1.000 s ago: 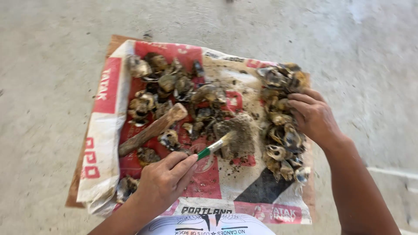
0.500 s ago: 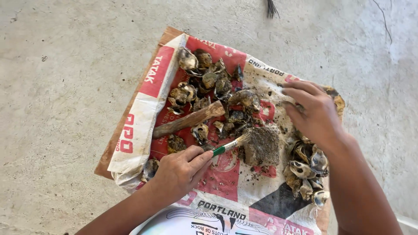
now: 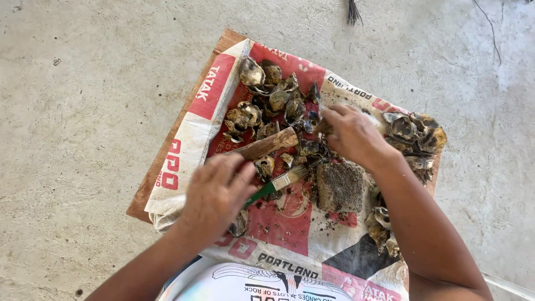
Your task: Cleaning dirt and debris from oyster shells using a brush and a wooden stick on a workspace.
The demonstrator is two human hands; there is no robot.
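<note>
Green-handled brush (image 3: 277, 184) under left fingers (image 3: 238, 177)

Woven plastic sack (image 3: 195, 120): matt, soiled. On it: rough crusted shells (image 3: 262, 103), coarse stone block (image 3: 340, 187), bare wooden handle (image 3: 264, 146). Beneath it: rough matt concrete floor (image 3: 83, 111).

Rough grey concrete floor (image 3: 83, 111), brown board (image 3: 161, 167) lying flat on it, printed red-and-white sack (image 3: 195, 117) spread over the board, dark tuft (image 3: 352, 12) at the top edge

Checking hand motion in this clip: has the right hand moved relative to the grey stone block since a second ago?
Yes. The right hand has moved from the shell pile right of the grey stone block to above it, beside the wooden handle.
</note>
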